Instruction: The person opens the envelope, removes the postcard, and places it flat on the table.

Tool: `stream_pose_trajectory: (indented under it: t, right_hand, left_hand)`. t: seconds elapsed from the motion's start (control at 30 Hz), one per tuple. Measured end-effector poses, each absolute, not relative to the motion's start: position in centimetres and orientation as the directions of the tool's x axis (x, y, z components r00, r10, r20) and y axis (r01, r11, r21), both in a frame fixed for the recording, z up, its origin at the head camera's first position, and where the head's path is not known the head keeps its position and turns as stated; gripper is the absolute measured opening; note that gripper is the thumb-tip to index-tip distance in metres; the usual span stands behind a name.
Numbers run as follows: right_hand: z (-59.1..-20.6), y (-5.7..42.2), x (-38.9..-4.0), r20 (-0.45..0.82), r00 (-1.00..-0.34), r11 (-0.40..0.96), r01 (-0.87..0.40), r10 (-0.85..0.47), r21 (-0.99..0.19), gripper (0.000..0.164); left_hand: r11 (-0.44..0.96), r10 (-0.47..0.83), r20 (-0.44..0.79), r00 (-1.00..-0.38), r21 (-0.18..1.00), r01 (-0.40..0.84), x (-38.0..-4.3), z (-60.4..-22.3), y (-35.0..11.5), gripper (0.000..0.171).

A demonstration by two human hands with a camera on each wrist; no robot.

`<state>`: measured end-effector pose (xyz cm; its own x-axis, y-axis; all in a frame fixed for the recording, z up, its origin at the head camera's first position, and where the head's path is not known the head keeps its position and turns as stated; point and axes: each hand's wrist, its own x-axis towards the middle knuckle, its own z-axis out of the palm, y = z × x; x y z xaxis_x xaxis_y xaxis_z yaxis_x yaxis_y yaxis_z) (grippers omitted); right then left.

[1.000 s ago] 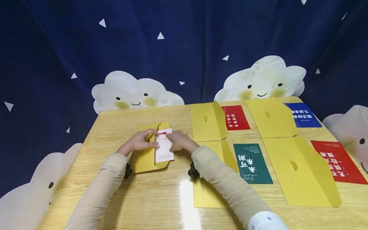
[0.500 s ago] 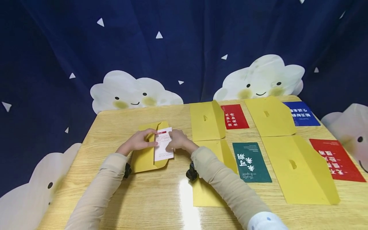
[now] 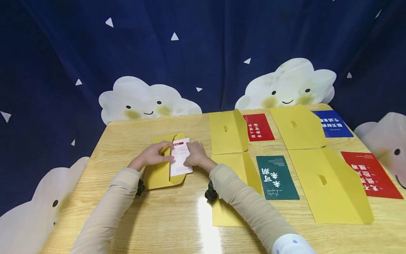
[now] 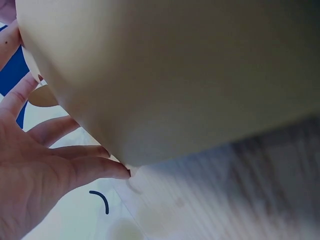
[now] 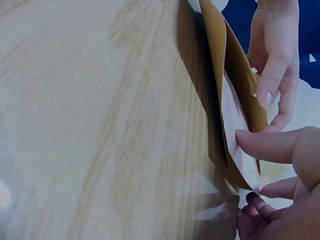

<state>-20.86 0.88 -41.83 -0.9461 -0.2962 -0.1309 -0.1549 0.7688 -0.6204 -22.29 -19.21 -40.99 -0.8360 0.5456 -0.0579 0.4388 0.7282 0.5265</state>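
Observation:
A yellow paper envelope [image 3: 155, 176] lies on the left of the table with its flap side facing right. A white card [image 3: 178, 166] with printed lines and a red strip sits at its mouth, its left part under the envelope's front panel. My left hand [image 3: 153, 155] pinches the mouth's edge, thumb and fingers spread along it. My right hand [image 3: 196, 154] holds the card's right side; in the right wrist view its thumb presses the card [image 5: 232, 112] between the envelope's bowed panels. The left wrist view shows mostly the envelope [image 4: 150, 85], with fingertips at its edge.
Several yellow envelopes, such as one at the back [image 3: 225, 137] and one farther right [image 3: 330, 187], lie on the wooden table [image 3: 168, 218]. Beside them lie a green card [image 3: 276, 176], red cards [image 3: 258, 127] and a blue card [image 3: 334, 123]. My right forearm crosses over one envelope.
My right fingers have shifted on the card, from its printed face toward its right edge. The card has slid slightly toward the back. My left hand stays at the envelope's mouth.

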Motion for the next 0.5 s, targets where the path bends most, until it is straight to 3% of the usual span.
stream_pose_trajectory:
  t: [0.3, 0.5]
  right_hand:
    - [-41.6, 1.6, -20.7, -0.121, -0.951, 0.706, -0.123, -0.285, -0.698, 0.086]
    - [-41.5, 2.2, -20.5, -0.095, -0.951, 0.674, -0.137, -0.295, -0.726, 0.072]
  left_hand:
    - [0.733, 0.542, -0.075, -0.837, 0.529, 0.427, -22.2, -40.9, -19.1, 0.044]
    - [0.735, 0.553, -0.073, -0.830, 0.513, 0.444, -22.3, -41.1, -19.1, 0.042]
